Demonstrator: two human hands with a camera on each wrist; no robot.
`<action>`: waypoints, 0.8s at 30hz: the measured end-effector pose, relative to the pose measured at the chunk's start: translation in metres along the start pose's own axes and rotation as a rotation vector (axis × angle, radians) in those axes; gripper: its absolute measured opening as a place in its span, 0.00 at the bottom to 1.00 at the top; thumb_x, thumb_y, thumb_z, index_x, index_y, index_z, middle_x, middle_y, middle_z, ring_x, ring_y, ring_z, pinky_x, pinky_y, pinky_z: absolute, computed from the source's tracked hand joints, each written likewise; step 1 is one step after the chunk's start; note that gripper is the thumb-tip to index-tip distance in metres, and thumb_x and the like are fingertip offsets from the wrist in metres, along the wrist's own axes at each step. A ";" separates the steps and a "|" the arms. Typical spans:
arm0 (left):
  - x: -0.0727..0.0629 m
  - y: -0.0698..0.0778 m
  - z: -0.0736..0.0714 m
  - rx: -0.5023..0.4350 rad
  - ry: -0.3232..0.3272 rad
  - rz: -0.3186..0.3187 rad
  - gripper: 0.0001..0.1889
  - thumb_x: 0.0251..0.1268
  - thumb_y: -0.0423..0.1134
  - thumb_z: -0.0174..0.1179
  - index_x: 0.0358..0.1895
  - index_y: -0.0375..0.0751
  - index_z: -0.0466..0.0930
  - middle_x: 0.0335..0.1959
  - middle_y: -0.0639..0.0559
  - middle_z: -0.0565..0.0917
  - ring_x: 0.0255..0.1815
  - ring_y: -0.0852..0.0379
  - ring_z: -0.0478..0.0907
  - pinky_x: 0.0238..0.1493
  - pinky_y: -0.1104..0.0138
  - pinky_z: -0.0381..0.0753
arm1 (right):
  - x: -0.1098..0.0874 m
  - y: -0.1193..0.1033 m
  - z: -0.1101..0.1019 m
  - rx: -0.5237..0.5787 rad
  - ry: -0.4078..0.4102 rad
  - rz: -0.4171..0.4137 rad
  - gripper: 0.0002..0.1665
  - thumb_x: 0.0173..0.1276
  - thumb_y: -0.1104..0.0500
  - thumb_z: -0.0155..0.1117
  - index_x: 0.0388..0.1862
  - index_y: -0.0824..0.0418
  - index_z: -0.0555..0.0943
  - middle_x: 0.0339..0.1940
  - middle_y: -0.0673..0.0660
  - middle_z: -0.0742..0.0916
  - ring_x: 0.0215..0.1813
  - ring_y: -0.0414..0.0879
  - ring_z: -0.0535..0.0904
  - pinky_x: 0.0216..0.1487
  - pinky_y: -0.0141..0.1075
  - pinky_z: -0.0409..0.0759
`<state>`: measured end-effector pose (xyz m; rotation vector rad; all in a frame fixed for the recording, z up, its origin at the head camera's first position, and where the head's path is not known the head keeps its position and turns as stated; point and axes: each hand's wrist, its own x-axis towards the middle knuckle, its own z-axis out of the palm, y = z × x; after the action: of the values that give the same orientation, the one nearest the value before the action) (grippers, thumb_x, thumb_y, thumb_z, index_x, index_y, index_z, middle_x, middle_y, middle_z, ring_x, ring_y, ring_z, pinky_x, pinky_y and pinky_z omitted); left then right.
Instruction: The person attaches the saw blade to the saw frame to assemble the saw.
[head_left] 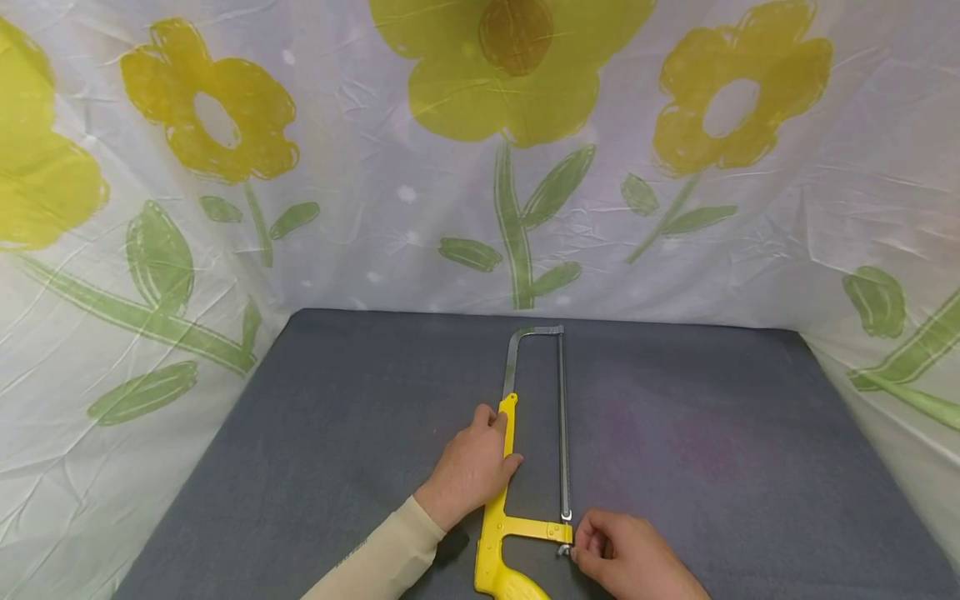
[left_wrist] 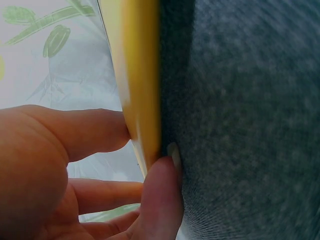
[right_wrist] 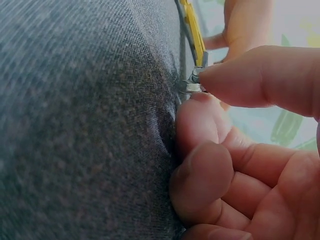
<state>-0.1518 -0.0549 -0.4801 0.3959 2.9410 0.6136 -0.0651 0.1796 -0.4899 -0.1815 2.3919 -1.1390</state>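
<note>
A hacksaw (head_left: 492, 529) with a yellow handle and a silver front frame lies on the dark cloth-covered table, its handle toward me. Its blade (head_left: 564, 417) runs along the right side. My left hand (head_left: 467, 468) holds the yellow part of the frame between thumb and fingers; in the left wrist view that yellow frame (left_wrist: 141, 75) passes between the fingertips. At the blade's near end, my right hand (head_left: 633, 552) pinches the small metal wing nut (right_wrist: 192, 87) with thumb and index finger. Its other fingers curl against the cloth.
The table (head_left: 720, 467) has a dark grey cloth with a faint purplish patch on the right. A white curtain (head_left: 360, 250) printed with yellow flowers hangs behind the table and along both sides.
</note>
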 end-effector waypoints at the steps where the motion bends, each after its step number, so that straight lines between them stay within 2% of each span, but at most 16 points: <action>1: 0.000 0.000 0.000 0.005 0.003 0.002 0.37 0.71 0.47 0.75 0.76 0.30 0.74 0.63 0.40 0.76 0.28 0.60 0.74 0.28 0.72 0.77 | 0.000 0.000 0.000 0.002 -0.001 0.002 0.06 0.69 0.58 0.74 0.33 0.52 0.84 0.24 0.47 0.80 0.26 0.41 0.74 0.27 0.31 0.68; 8: 0.000 0.001 0.001 0.019 0.016 -0.007 0.37 0.70 0.47 0.75 0.76 0.31 0.75 0.62 0.40 0.77 0.29 0.59 0.74 0.29 0.72 0.78 | -0.002 0.000 0.001 -0.013 0.008 -0.023 0.06 0.70 0.55 0.74 0.33 0.51 0.85 0.23 0.46 0.80 0.25 0.38 0.73 0.27 0.31 0.68; 12: 0.000 0.002 0.001 0.025 0.018 -0.017 0.38 0.70 0.47 0.75 0.76 0.31 0.75 0.62 0.41 0.77 0.29 0.59 0.74 0.29 0.71 0.79 | -0.003 0.000 0.002 -0.018 0.017 -0.028 0.10 0.70 0.49 0.75 0.30 0.49 0.84 0.22 0.45 0.79 0.23 0.37 0.71 0.25 0.31 0.67; 18: -0.001 0.003 0.001 0.024 0.019 -0.030 0.37 0.70 0.47 0.75 0.76 0.31 0.75 0.63 0.41 0.77 0.31 0.58 0.75 0.31 0.70 0.81 | -0.004 -0.002 0.003 -0.003 0.004 0.009 0.18 0.69 0.41 0.77 0.30 0.50 0.83 0.21 0.45 0.78 0.23 0.39 0.71 0.23 0.31 0.65; 24: 0.000 0.003 0.001 0.023 0.012 -0.027 0.37 0.70 0.47 0.75 0.76 0.31 0.74 0.64 0.40 0.76 0.31 0.58 0.75 0.32 0.69 0.82 | -0.003 -0.004 0.004 -0.035 0.029 0.024 0.18 0.69 0.41 0.77 0.29 0.50 0.83 0.20 0.45 0.77 0.23 0.39 0.71 0.24 0.31 0.64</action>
<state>-0.1507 -0.0521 -0.4799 0.3547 2.9624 0.5812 -0.0611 0.1757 -0.4881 -0.1479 2.4340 -1.0969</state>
